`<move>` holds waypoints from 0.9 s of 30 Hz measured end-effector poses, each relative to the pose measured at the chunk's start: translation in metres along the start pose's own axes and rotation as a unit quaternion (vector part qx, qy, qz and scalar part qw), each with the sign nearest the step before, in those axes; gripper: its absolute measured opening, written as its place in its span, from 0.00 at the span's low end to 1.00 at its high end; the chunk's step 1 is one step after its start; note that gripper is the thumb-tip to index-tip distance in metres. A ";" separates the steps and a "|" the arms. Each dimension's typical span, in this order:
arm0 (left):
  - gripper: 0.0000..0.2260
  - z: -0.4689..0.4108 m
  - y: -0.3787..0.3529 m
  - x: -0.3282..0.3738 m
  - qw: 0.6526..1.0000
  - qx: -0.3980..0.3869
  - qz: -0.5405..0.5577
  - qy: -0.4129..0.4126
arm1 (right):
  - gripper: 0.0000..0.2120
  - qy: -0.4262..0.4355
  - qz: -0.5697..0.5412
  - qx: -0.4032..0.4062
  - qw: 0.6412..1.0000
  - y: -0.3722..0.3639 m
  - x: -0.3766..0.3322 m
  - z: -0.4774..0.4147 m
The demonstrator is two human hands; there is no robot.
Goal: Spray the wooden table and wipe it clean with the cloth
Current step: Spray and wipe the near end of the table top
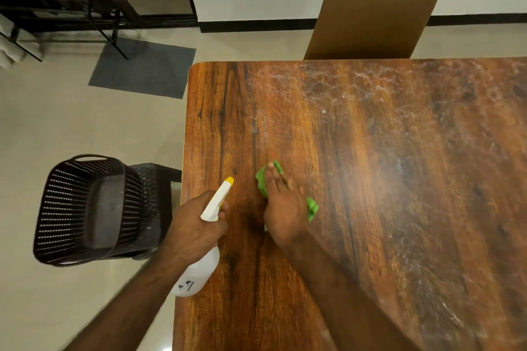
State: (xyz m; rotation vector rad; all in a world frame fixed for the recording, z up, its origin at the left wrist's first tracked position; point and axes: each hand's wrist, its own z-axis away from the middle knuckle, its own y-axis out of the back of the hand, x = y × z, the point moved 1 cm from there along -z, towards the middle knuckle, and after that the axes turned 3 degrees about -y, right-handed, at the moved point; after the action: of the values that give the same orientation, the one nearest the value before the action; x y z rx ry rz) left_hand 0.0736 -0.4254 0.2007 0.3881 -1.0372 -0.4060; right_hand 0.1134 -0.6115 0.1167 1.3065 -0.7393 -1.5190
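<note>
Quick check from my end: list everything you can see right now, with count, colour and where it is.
wooden table: one, brown, fills the right and centre; whitish smears across its far and right parts.
cloth: one, green, flat on the table under the right hand.
spray bottle: one, white with a yellow nozzle, over the table's left edge.
chair: one, tan, at the table's far side.
basket: one, dark, perforated, left of the table.
mat: one, grey, on the floor, upper left.
left hand: gripping the spray bottle's neck.
right hand: pressed flat on the cloth.
</note>
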 end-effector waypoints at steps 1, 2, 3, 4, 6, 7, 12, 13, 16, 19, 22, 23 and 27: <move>0.11 -0.001 0.000 0.000 1.000 0.000 0.001 -0.001 | 0.45 -0.001 -0.005 -0.002 1.000 -0.002 0.000 0.016; 0.11 -0.001 -0.001 0.000 1.000 0.000 0.002 -0.002 | 0.45 0.001 -0.005 -0.004 1.000 -0.003 0.001 0.030; 0.11 -0.002 -0.001 -0.001 1.000 0.001 0.002 -0.002 | 0.45 0.005 -0.005 0.001 1.000 -0.004 0.002 0.037; 0.11 -0.004 -0.001 -0.001 1.000 0.001 0.004 -0.001 | 0.44 0.008 -0.005 0.005 1.000 -0.003 0.003 0.036; 0.11 -0.008 -0.002 -0.001 1.000 -0.002 0.008 0.000 | 0.43 0.004 0.000 0.019 1.000 -0.002 0.005 0.017; 0.11 -0.009 -0.002 -0.001 1.000 -0.002 0.009 -0.001 | 0.42 0.001 0.006 0.028 1.000 0.000 0.005 0.003; 0.09 -0.020 -0.007 0.002 1.000 0.000 -0.007 -0.011 | 0.41 -0.032 -0.002 0.015 0.999 0.016 0.000 -0.041; 0.08 -0.022 -0.007 0.002 1.000 0.001 -0.008 -0.010 | 0.42 -0.030 -0.004 0.008 1.000 0.017 -0.001 -0.033; 0.09 -0.029 -0.007 0.005 1.000 -0.002 -0.008 -0.011 | 0.46 -0.015 0.000 0.008 1.000 0.009 -0.002 0.014; 0.10 -0.035 -0.006 0.009 1.000 -0.002 -0.012 -0.008 | 0.50 -0.015 0.001 -0.010 1.000 -0.006 0.000 0.045; 0.10 -0.039 -0.004 0.011 1.000 0.003 0.000 -0.009 | 0.49 0.006 0.008 -0.018 1.000 -0.005 0.004 0.032; 0.10 -0.040 -0.004 0.012 1.000 0.006 0.004 -0.007 | 0.49 0.014 0.012 -0.017 1.000 -0.001 0.004 0.021; 0.10 -0.045 -0.002 0.013 1.000 0.008 0.014 -0.001 | 0.42 0.010 0.009 0.002 1.000 0.014 -0.001 -0.033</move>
State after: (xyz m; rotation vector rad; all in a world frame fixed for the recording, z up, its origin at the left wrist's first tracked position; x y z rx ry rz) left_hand 0.1194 -0.4286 0.1888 0.3874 -1.0483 -0.3725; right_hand 0.1494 -0.6108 0.1220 1.3122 -0.7412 -1.4889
